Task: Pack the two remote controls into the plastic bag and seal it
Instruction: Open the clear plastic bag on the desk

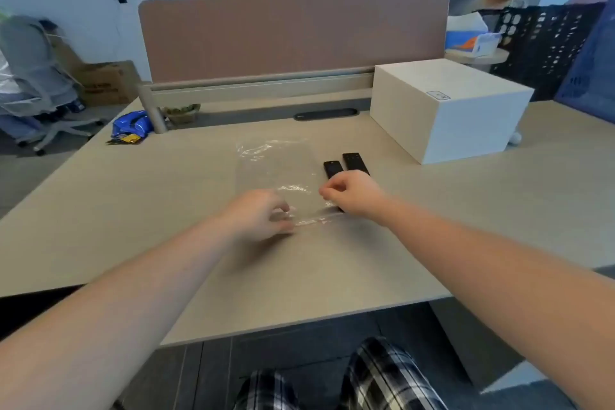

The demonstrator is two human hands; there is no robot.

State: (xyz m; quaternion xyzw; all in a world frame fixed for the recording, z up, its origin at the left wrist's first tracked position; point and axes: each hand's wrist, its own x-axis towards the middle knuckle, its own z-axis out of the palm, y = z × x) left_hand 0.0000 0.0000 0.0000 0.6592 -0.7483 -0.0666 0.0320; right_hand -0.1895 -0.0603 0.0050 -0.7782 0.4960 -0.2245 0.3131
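A clear plastic bag point(276, 170) lies flat on the beige desk point(133, 210), its near edge towards me. Two black remote controls lie side by side just right of it: the left remote point(332, 168) and the right remote point(355, 162). My left hand point(258, 216) pinches the bag's near edge at its left part. My right hand point(352, 193) is curled with fingers pinched at the bag's near right corner, and it covers the near ends of both remotes.
A white box point(449, 106) stands at the back right of the desk. A pink divider panel point(293, 33) runs along the far edge, with a blue snack packet point(131, 126) at its left foot. People with headsets sit beyond it.
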